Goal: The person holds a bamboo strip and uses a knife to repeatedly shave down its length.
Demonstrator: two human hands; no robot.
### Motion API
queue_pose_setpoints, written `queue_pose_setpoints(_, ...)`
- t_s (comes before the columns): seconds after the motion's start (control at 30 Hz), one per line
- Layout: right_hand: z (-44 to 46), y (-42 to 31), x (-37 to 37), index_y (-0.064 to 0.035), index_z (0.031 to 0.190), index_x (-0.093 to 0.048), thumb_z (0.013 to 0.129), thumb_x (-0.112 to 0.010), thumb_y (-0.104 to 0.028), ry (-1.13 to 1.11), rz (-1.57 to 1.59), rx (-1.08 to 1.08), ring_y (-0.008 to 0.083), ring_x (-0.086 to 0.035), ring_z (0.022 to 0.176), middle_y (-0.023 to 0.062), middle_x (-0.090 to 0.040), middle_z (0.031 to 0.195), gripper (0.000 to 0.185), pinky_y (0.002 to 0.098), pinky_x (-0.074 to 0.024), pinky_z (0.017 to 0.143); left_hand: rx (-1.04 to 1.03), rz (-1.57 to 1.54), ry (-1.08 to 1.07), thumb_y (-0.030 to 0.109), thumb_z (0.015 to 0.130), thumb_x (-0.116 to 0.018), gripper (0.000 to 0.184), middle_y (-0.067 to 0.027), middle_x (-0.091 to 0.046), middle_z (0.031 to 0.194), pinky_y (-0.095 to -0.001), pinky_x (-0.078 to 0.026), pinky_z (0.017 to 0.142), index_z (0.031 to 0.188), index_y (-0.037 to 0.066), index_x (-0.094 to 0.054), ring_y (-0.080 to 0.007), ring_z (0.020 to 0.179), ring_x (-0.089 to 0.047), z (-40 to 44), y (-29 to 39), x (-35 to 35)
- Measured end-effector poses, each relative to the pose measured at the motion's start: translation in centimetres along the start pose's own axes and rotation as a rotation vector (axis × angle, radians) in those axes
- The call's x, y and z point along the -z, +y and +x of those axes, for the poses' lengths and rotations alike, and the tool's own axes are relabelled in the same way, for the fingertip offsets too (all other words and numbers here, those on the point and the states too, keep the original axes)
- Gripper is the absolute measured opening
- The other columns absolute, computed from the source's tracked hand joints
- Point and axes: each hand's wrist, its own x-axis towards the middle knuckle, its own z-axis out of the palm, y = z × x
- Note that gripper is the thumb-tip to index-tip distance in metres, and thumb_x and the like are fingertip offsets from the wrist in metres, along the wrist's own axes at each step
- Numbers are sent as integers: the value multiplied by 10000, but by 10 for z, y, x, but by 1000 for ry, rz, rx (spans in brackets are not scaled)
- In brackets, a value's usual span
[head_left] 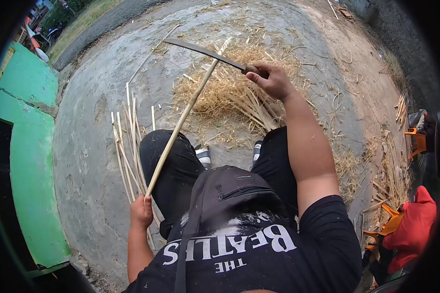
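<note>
Pale, straw-coloured wood makes up the long slender stick (185, 115) in front of me, slanting from the seated person's left side, over the left thigh, up and away above the grey concrete ground (90, 161). The left hand (141, 213) is closed around its near end, thumb along the stick. The right hand (274, 80) grips the brown handle (257, 71) of a long, slightly curved dark metal blade (200, 51), which crosses the stick close to its far end; I can't tell how firmly they touch.

Beyond the person's knees sits a loose heap of curly golden shavings (198, 95), with split pale strips (254, 111) fanned in it. More thin light strips (123, 158) lie beside the left leg. A black-and-grey bag (234, 188) rests against the person's front. Over on the right, another person in red (413, 229) is beside an orange chair (390, 222).
</note>
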Motion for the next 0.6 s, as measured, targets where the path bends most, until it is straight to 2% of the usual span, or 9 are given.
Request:
queue_pose_setpoints(0.03, 6, 5, 5, -112, 1138, -777, 931, -782, -518, 77, -43, -27, 187, -675, 790, 61, -739, 837, 455, 354, -538, 742, -6, 16, -1, 600, 1073, -446, 655, -296, -573, 698, -559, -441, 589, 795, 13, -531, -558, 726, -590, 3, 3, 2)
queue_pose_setpoints(0.13, 8, 5, 14, -103, 1125, -777, 939, -781, -496, 115, -86, -130, 178, -670, 769, 61, -733, 825, 435, 343, -535, 727, -13, 49, 2, 597, 1075, -440, 655, -295, -569, 693, -554, -437, 583, 794, 12, -529, -557, 717, -586, 2, 6, 10)
queue_pose_setpoints(0.17, 7, 3, 11, -91, 1117, -775, 929, -794, -471, 116, -115, -116, 199, -691, 750, 91, -742, 838, 424, 355, -545, 713, -18, 44, 3, 596, 1076, -438, 656, -294, -568, 691, -553, -436, 582, 793, 12, -528, -555, 713, -585, 2, 5, 10)
queue_pose_setpoints(0.3, -6, -28, -9, -88, 1129, -770, 895, -827, -432, 118, -71, 301, 268, -720, 761, 148, -750, 857, 420, 377, -568, 714, -19, 10, 12, 597, 1077, -431, 657, -289, -570, 688, -557, -440, 585, 795, 13, -532, -551, 716, -589, -1, -3, -5)
queue_pose_setpoints(0.4, -3, -23, -12, -90, 1134, -771, 888, -836, -435, 55, -69, 270, 252, -708, 751, 140, -747, 842, 429, 361, -560, 714, -21, -18, 10, 599, 1076, -432, 657, -289, -576, 689, -563, -446, 590, 799, 12, -534, -554, 718, -591, 0, -2, -9)
queue_pose_setpoints(0.43, 1, -14, -11, -83, 1115, -774, 896, -823, -466, 74, 8, 149, 234, -684, 728, 125, -734, 816, 444, 357, -549, 707, -21, 5, 5, 601, 1076, -430, 659, -288, -577, 688, -561, -446, 589, 801, 12, -535, -554, 716, -592, -1, -2, -8)
queue_pose_setpoints(0.53, 17, 2, -3, -83, 1076, -780, 908, -803, -493, 239, -54, -2, 215, -655, 705, 106, -709, 772, 444, 357, -536, 697, -23, 54, 18, 606, 1076, -426, 665, -285, -576, 685, -555, -446, 584, 804, 10, -538, -553, 709, -594, 0, 1, 0)
queue_pose_setpoints(0.6, 16, 3, -5, -86, 1056, -758, 937, -765, -496, 195, -122, 86, 251, -693, 728, 116, -717, 797, 427, 390, -556, 705, -27, 69, 13, 609, 1076, -424, 668, -283, -575, 684, -552, -445, 580, 805, 8, -537, -551, 707, -596, 0, 3, 5)
